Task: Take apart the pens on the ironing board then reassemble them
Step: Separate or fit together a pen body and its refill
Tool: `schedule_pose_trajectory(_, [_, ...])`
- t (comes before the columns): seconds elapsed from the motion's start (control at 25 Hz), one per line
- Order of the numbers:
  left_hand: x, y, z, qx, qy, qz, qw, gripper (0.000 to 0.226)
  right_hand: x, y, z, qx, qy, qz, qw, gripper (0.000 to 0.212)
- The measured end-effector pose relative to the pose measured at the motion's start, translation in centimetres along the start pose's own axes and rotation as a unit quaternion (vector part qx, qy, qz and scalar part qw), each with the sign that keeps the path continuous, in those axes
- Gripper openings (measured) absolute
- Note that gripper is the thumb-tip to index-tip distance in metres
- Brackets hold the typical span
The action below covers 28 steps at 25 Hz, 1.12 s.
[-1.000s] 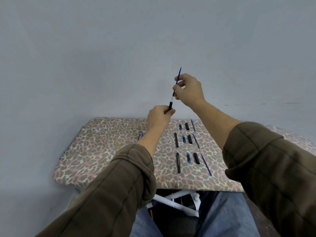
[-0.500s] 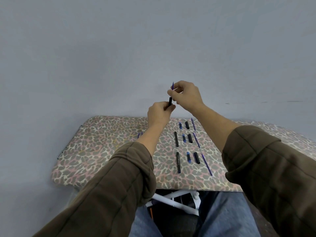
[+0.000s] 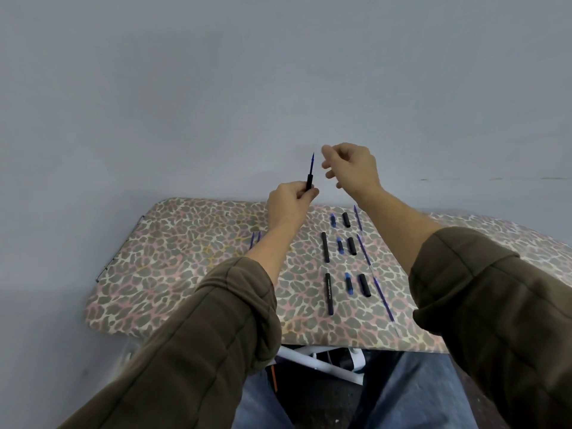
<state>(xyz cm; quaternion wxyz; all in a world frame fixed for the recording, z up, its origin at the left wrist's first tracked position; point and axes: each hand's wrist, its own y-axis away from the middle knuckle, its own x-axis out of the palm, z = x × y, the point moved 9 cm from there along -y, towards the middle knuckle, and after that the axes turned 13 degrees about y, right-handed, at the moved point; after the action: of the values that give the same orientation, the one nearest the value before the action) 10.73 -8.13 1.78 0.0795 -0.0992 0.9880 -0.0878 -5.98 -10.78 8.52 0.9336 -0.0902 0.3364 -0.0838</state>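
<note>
Two long black barrels (image 3: 325,247) are laid end to end on the ironing board (image 3: 173,274), in a line from its near edge toward its far edge. Small blue pieces (image 3: 340,245), short black caps (image 3: 352,246) and blue refills (image 3: 382,295) are ranged in rows on their right. A partly assembled pen (image 3: 309,180), blue tip uppermost, is pinched upright in the left grip (image 3: 292,201) above the far edge. The right grip (image 3: 351,170) is held just beside it, loosely curled around nothing.

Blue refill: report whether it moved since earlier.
Yes: the blue refill has sunk toward the ironing board, deeper into the black barrel in the left hand.
</note>
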Motion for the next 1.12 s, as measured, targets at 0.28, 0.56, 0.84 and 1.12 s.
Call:
schedule_pose_trajectory(0.28, [-1.1,-2.2,2.7,0.02,0.012,-0.013,1.0,0.044,5.1,-1.9,-8.5,0.084,0.312,0.093,0.942,0.022])
schedule_pose_trajectory(0.56, [-2.0,-3.4,4.5,0.037,0.01,0.002,0.999,0.065,9.5,-1.9,-12.0,0.088,0.453,0.131,0.877,0.014])
schedule_pose_trajectory(0.84, [-2.1,-3.1,4.6,0.062,-0.011,0.009,0.998,0.063,11.2,-2.2,-12.9,0.079,0.437,0.135,0.885,0.025])
schedule_pose_trajectory(1.12, [-0.8,-1.9,2.2,0.081,-0.036,0.037,0.995,0.062,6.5,-4.8,-2.8,0.079,-0.084,0.051,0.992,0.012])
